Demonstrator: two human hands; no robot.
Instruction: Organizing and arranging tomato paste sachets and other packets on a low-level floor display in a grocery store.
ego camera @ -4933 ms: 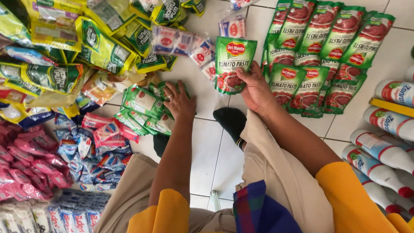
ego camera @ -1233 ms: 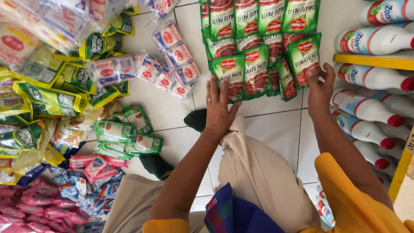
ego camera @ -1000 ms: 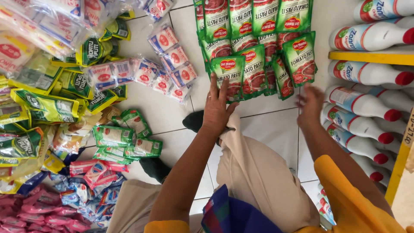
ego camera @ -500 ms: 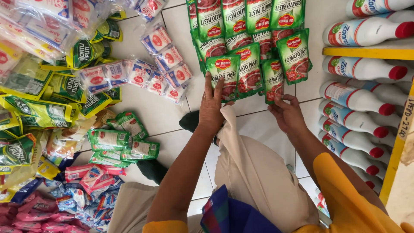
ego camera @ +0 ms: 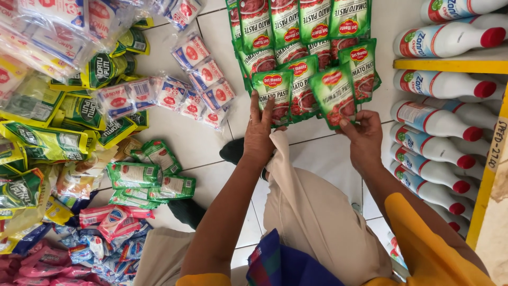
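— Pressing down, the left hand [ego camera: 260, 130] lies flat, fingers spread, on the leftmost green tomato-paste pouch [ego camera: 276, 95] at twelve o'clock from the wrist (its long axis runs toward twelve).

— And the right hand [ego camera: 364, 139]?

— Its fingertips pinch the lower edge of the tilted pouch [ego camera: 334, 96] at eleven o'clock; this hand is nearer that pouch. Both forearms reach straight ahead over the tiled floor [ego camera: 185, 140].

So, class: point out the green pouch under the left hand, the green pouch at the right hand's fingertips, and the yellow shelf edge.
left-hand pouch [ego camera: 279, 91], head view, upper front
right-hand pouch [ego camera: 334, 96], head view, middle front
yellow shelf edge [ego camera: 450, 66], head view, front strip
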